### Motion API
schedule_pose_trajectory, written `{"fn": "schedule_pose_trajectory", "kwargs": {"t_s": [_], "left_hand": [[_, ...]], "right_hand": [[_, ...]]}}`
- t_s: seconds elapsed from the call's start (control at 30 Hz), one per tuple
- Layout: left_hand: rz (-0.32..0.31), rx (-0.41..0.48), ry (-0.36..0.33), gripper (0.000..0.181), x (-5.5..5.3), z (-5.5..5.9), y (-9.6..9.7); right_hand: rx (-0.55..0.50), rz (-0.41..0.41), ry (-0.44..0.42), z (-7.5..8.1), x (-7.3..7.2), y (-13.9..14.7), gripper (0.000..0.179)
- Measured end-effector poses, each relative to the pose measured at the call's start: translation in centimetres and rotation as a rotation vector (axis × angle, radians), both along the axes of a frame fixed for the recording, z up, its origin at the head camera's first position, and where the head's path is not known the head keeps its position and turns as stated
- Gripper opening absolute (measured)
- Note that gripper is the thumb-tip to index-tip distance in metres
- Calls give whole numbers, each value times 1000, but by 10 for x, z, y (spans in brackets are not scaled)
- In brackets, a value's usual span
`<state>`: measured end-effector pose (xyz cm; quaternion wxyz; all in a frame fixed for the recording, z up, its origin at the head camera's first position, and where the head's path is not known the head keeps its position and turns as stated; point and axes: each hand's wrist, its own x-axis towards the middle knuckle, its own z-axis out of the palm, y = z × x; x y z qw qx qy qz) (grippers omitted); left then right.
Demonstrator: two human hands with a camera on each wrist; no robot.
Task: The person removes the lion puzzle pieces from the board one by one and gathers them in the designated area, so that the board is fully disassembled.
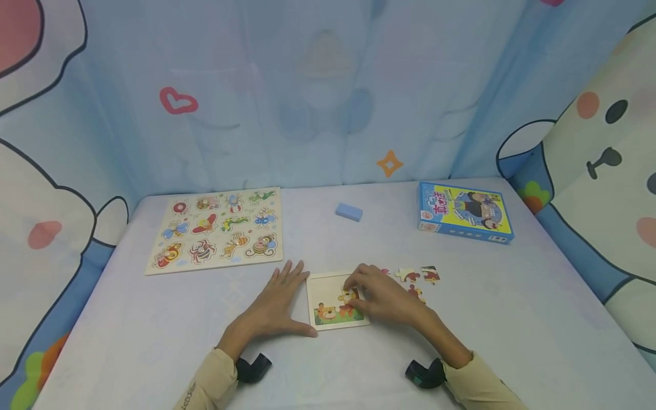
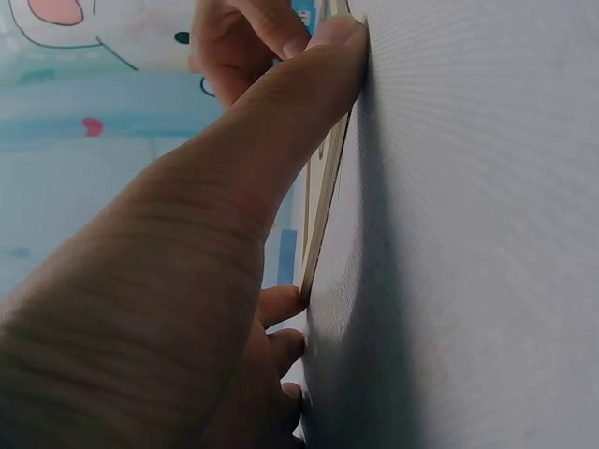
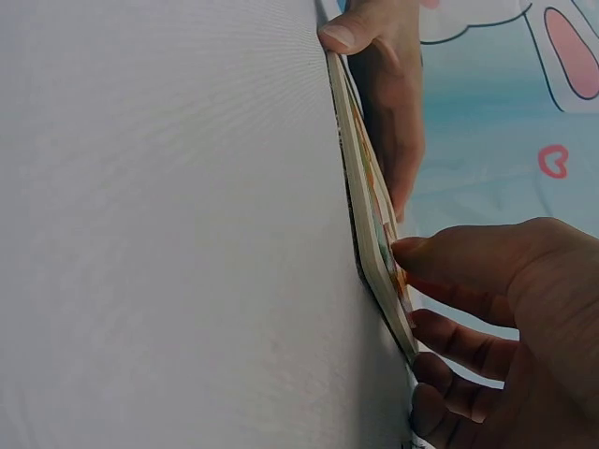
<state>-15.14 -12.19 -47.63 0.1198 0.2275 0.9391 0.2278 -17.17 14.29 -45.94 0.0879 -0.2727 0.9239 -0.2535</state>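
Observation:
A small square wooden jigsaw tray [image 1: 326, 288] lies on the table between the two hands. Assembled pieces showing a cartoon animal [image 1: 327, 312] and grass fill its lower part, while bare wood shows at the upper left. My left hand [image 1: 274, 302] lies with fingers spread, its thumb and index fingertip against the tray's left side. Over the tray's right half, my right hand [image 1: 386, 297] pinches a jigsaw piece [image 1: 348, 296] between thumb and fingers, low over the picture. In the right wrist view, the right thumb [image 3: 440, 253] is at the tray's edge.
Several loose jigsaw pieces [image 1: 408, 275] lie right of the tray, partly hidden by the right hand. A wooden insect puzzle board [image 1: 241, 228] sits at the back left. Farther back are a blue block [image 1: 349, 212] and a blue and yellow box [image 1: 465, 213].

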Motion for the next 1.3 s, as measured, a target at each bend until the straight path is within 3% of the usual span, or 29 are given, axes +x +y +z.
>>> {"fn": "schedule_pose_trajectory", "kwargs": {"t_s": [0.9, 1.3], "left_hand": [[-4, -12, 8, 120, -1, 0, 0], [2, -9, 6, 121, -1, -1, 0]], "right_hand": [[-114, 46, -53, -3, -4, 3, 27], [-106, 50, -91, 0, -2, 5, 22]]}}
